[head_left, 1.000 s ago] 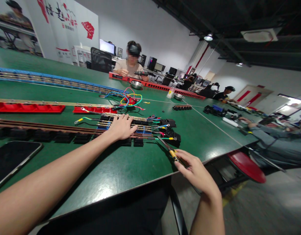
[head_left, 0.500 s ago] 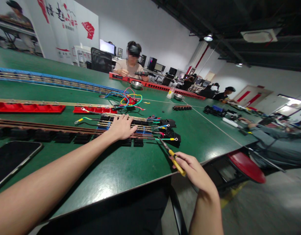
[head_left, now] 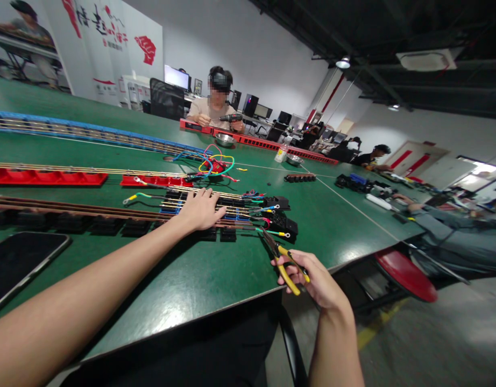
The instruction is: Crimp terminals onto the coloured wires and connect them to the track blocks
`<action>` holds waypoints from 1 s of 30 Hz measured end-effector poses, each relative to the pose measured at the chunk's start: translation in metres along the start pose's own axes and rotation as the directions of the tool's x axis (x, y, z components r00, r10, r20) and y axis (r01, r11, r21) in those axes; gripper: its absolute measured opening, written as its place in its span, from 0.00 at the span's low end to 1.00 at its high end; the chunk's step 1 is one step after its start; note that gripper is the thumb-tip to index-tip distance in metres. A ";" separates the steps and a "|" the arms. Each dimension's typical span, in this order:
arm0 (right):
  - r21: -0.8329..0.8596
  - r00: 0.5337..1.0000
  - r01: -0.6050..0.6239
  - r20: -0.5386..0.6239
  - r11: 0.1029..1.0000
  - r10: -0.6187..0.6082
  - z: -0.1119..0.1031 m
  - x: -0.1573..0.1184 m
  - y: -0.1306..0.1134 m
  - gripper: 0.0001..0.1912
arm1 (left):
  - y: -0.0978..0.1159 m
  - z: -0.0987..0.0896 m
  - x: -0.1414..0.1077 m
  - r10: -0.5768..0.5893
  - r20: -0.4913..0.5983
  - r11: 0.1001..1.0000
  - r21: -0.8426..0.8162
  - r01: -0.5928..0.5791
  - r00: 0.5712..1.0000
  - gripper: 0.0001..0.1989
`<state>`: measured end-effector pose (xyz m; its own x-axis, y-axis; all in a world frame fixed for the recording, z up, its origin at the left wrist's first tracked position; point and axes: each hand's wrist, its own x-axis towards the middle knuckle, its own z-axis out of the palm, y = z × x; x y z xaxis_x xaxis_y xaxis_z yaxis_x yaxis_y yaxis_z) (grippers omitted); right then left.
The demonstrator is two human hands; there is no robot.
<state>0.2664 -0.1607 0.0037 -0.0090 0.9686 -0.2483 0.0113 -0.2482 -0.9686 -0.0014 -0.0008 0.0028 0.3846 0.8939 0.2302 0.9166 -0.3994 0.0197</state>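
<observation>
On the near bench [head_left: 215, 279], the right hand [head_left: 323, 279] holds yellow-handled pliers [head_left: 287, 276] beside a green wire [head_left: 271, 232], probably flexible, best held by its yellow sleeve [head_left: 281, 234]; the left hand [head_left: 200, 210] spreads over stiff-looking rails [head_left: 236, 209].

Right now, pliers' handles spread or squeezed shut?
Spread: the two yellow handles stand apart in the right hand, with a gap between them. Whether the jaws grip the green cable, cannot tell.

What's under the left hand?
Gold rods and blue pieces stick out around the left hand, which rests on top of them. Whatever sits right beneath its palm is covered, so I can't tell.
</observation>
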 end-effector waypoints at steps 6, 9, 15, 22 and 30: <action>0.053 0.998 -0.007 0.058 0.999 0.004 0.002 0.004 0.001 0.20 | 0.000 0.001 0.000 0.004 -0.009 1.000 0.000 -0.004 1.000 0.30; 0.080 0.997 -0.014 0.072 0.997 0.008 0.004 0.006 0.001 0.19 | -0.001 0.001 0.001 0.005 -0.008 1.000 0.000 -0.005 1.000 0.30; 0.132 0.995 -0.035 0.094 0.991 0.022 0.003 0.009 0.005 0.18 | -0.001 0.002 0.001 -0.002 -0.004 1.000 -0.017 0.001 1.000 0.31; 0.212 0.999 0.033 0.034 0.977 -0.041 0.018 0.004 0.010 0.18 | -0.001 0.003 0.001 -0.006 -0.002 1.000 -0.019 0.006 1.000 0.31; 0.742 0.996 -0.078 0.027 0.665 0.088 0.067 0.000 0.013 0.11 | -0.001 0.002 0.001 -0.006 0.006 1.000 -0.001 0.006 1.000 0.31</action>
<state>0.1993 -0.1651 -0.0095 -0.0347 0.9425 -0.3324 -0.7341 -0.2497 -0.6314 -0.0014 0.0010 0.0011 0.3794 0.8977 0.2241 0.9189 -0.3939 0.0222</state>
